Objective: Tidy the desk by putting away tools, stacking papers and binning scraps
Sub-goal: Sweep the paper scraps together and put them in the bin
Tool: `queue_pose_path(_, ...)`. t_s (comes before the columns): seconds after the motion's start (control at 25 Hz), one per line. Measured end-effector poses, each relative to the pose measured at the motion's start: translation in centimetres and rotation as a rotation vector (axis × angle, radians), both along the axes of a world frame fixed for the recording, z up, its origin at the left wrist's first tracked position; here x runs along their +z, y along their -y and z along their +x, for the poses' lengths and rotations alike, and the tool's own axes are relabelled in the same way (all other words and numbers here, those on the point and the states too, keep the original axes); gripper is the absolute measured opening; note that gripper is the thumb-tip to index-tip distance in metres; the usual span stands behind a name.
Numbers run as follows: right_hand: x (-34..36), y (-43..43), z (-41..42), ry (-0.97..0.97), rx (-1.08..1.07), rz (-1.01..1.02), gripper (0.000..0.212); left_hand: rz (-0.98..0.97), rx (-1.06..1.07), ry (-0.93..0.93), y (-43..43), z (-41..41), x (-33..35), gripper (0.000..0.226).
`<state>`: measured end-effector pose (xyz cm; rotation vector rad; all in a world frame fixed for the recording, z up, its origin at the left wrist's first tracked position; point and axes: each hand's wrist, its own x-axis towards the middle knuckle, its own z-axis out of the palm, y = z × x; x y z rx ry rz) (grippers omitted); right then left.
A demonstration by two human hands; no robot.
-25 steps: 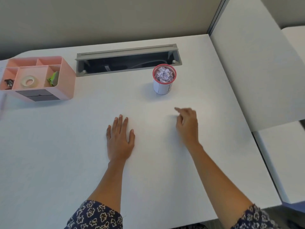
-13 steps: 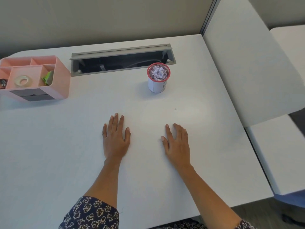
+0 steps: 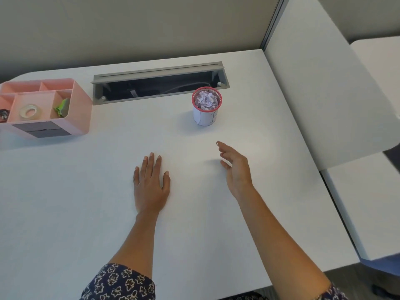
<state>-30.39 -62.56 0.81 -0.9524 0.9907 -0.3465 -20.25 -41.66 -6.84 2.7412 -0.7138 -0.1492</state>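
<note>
My left hand (image 3: pixel 150 182) lies flat, palm down, on the white desk (image 3: pixel 65 202) with fingers straight. My right hand (image 3: pixel 234 167) is lifted a little off the desk to its right, fingers relaxed and spread, holding nothing. Beyond it stands a small red-rimmed mesh cup (image 3: pixel 206 107) filled with crumpled paper scraps. At the far left sits a pink desk organiser (image 3: pixel 80 113) holding a roll of clear tape (image 3: pixel 30 110), a green clip (image 3: pixel 62 107) and a dark item at its left edge.
A grey cable tray (image 3: pixel 159 83) is sunk into the back of the desk with its lid open. A white partition panel (image 3: pixel 320 87) rises along the right side. The neighbouring desk (image 3: pixel 368 202) lies beyond it.
My right hand went from curled, to flat on the desk, and has now lifted and moved forward toward the cup. My left hand has stayed flat. The camera shifted slightly.
</note>
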Motion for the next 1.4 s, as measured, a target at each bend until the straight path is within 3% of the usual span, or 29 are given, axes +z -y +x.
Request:
queue_pose_path(0.08,1.6,1.3,2.0,0.073,-0.019,0.110,0.031,-0.001,0.001,-0.002,0.0,0.0,0.1,0.058)
queue_pose_path(0.2,3.6,2.9,4.9,0.094,-0.033,0.039,0.021,-0.003,0.007,-0.006,0.1,0.0,0.2,0.058)
queue_pose_path(0.32,5.0,4.8,8.4,-0.032,-0.025,-0.230,0.019,-0.005,0.007,-0.002,0.0,0.1,0.2,0.057)
queue_pose_path(0.48,4.6,6.8,12.3,-0.256,0.097,-0.735,0.030,-0.014,0.006,-0.002,0.1,0.1,0.2,0.057)
queue_pose_path(0.6,4.2,7.7,13.6,-0.316,0.156,-0.938,0.027,-0.020,0.012,-0.006,0.1,0.1,0.3,0.058)
queue_pose_path(0.88,2.4,8.5,10.1,-0.281,0.029,-0.844,0.016,-0.027,0.012,-0.001,0.1,0.1,0.3,0.057)
queue_pose_path(1.04,-1.7,7.4,4.0,-0.404,0.071,-0.789,0.016,-0.020,0.013,-0.001,0.0,0.1,0.2,0.057)
queue_pose_path(1.2,-5.0,5.4,-0.4,-0.474,0.201,-0.859,0.022,-0.013,0.014,-0.006,0.1,0.1,0.1,0.057)
queue_pose_path(1.4,-6.2,4.9,0.3,-0.494,0.251,-1.037,0.018,-0.017,0.008,-0.009,0.1,0.1,0.1,0.058)
